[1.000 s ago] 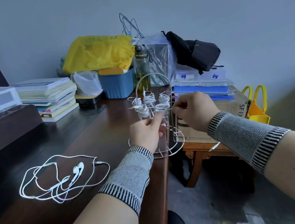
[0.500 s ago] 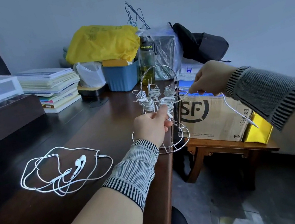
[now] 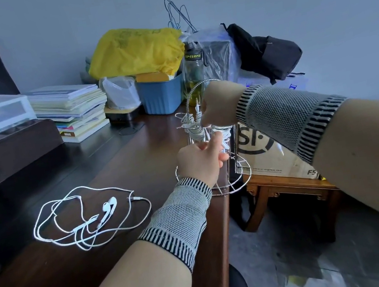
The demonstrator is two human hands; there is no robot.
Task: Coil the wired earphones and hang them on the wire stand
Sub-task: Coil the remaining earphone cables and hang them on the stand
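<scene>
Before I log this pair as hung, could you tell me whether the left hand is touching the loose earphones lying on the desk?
Apart. The head view shows the left hand up at the wire stand, with bare desk between it and the loose earphones.

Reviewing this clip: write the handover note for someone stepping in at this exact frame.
Left hand pinches a coiled earphone bundle at the wire stand. Right hand grips cable at the stand's top, plug end poking up.
Several coiled earphones hang on the stand at the desk edge.
One loose set lies uncoiled on the desk.
Left: finish hanging this bundle, then coil and hang the loose set.
</scene>
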